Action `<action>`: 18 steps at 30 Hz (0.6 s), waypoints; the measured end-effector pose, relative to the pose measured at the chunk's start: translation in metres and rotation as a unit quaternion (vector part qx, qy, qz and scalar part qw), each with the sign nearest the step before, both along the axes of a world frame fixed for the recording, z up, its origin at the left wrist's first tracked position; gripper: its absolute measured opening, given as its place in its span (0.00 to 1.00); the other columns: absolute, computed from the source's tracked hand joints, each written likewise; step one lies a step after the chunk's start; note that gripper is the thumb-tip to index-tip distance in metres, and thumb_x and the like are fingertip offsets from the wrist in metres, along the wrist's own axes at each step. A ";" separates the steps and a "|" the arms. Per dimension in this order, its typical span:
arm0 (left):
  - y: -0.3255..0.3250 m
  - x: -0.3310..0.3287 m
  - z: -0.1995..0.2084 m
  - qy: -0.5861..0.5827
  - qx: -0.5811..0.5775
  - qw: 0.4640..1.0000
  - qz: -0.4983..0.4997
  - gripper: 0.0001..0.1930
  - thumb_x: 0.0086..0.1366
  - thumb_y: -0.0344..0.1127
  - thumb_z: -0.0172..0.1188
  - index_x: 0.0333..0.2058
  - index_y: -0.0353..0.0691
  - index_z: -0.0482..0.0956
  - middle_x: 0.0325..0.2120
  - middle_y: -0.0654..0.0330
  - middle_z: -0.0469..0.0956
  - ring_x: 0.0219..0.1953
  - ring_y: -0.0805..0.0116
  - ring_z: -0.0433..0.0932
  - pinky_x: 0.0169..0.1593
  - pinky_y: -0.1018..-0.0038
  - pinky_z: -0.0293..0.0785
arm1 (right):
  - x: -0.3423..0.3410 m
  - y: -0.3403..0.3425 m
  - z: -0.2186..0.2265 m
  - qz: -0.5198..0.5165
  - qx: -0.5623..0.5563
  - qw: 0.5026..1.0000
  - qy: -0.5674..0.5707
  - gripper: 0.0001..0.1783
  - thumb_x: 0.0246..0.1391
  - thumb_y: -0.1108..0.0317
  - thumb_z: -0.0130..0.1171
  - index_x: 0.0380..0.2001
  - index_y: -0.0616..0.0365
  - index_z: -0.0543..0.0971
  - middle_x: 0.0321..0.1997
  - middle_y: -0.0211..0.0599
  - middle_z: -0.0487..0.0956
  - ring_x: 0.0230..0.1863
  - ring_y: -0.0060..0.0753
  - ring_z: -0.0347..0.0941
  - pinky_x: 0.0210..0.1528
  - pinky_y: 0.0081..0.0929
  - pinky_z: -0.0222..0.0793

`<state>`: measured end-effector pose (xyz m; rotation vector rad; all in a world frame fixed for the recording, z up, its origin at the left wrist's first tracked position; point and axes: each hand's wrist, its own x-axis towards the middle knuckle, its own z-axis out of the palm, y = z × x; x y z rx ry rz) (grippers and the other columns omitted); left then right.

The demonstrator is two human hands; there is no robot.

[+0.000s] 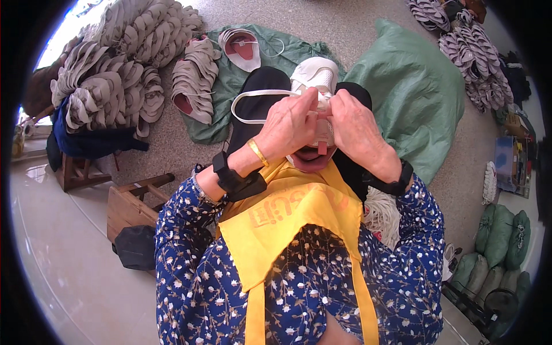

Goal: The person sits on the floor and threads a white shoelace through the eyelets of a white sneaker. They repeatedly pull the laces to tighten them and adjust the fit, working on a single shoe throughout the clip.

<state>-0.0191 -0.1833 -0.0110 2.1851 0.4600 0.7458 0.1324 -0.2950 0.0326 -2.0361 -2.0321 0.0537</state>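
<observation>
A white shoe upper point(313, 70) with a pinkish lining lies across my lap, toe pointing away from me. Its pink-red opening point(313, 160) faces my body. My left hand point(289, 122) is closed over the eyelet area, pinching a white shoelace point(234, 103) that loops out to the left. Opposite it, my right hand point(357, 127) grips the upper's edge between thumb and fingers, close to the left fingertips. The fingers partly cover the eyelets, so the lace's exact path there is hidden.
Another upper point(240, 49) and a nested stack of uppers point(195, 80) lie on green sheeting point(207, 129). A big green sack point(408, 92) stands right. Large piles of uppers point(109, 86) rise far left. A wooden stool point(129, 210) is near left; white laces point(381, 215) lie beside my right arm.
</observation>
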 end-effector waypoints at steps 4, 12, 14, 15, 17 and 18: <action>0.013 -0.004 0.008 0.019 -0.011 0.999 -0.044 0.10 0.61 0.30 0.63 0.34 0.37 0.69 0.21 0.49 0.75 0.27 0.44 0.78 0.30 0.56 0.71 | 0.010 -0.003 0.018 -0.023 -0.013 0.999 0.035 0.06 0.50 0.78 0.59 0.33 0.65 0.75 0.37 0.51 0.74 0.43 0.56 0.76 0.46 0.45 0.75; 0.033 -0.023 0.022 0.043 0.060 0.994 -0.077 0.09 0.55 0.25 0.58 0.35 0.38 0.69 0.24 0.53 0.74 0.32 0.48 0.74 0.36 0.58 0.70 | 0.046 -0.025 0.024 -0.126 -0.109 0.901 0.401 0.10 0.60 0.71 0.64 0.38 0.67 0.76 0.32 0.39 0.81 0.29 0.27 0.79 0.32 0.27 0.78; 0.035 -0.027 0.024 0.039 0.115 0.991 -0.057 0.09 0.55 0.24 0.57 0.35 0.38 0.69 0.26 0.53 0.74 0.34 0.49 0.74 0.38 0.59 0.71 | 0.033 -0.023 0.014 -0.120 -0.100 0.879 0.450 0.12 0.60 0.69 0.66 0.39 0.67 0.77 0.33 0.37 0.82 0.30 0.24 0.80 0.32 0.24 0.78; 0.037 -0.029 0.031 0.075 0.115 0.989 -0.055 0.09 0.56 0.22 0.56 0.36 0.38 0.69 0.28 0.53 0.74 0.36 0.49 0.73 0.40 0.59 0.71 | 0.029 -0.021 0.012 -0.135 -0.094 0.879 0.448 0.12 0.59 0.68 0.68 0.38 0.66 0.78 0.30 0.35 0.82 0.28 0.23 0.79 0.30 0.24 0.76; 0.041 -0.032 0.032 0.062 0.138 0.988 -0.015 0.09 0.57 0.21 0.55 0.35 0.38 0.69 0.27 0.53 0.73 0.35 0.50 0.72 0.40 0.59 0.71 | 0.026 -0.018 0.006 -0.123 -0.086 0.905 0.397 0.09 0.62 0.69 0.66 0.38 0.64 0.79 0.30 0.30 0.81 0.28 0.18 0.78 0.30 0.21 0.75; 0.043 -0.034 0.033 0.055 0.151 0.987 0.006 0.08 0.57 0.21 0.55 0.35 0.38 0.69 0.27 0.54 0.73 0.35 0.50 0.72 0.40 0.59 0.71 | 0.026 -0.016 0.004 -0.116 -0.081 0.918 0.371 0.08 0.63 0.70 0.66 0.38 0.63 0.79 0.30 0.28 0.81 0.28 0.16 0.77 0.29 0.19 0.75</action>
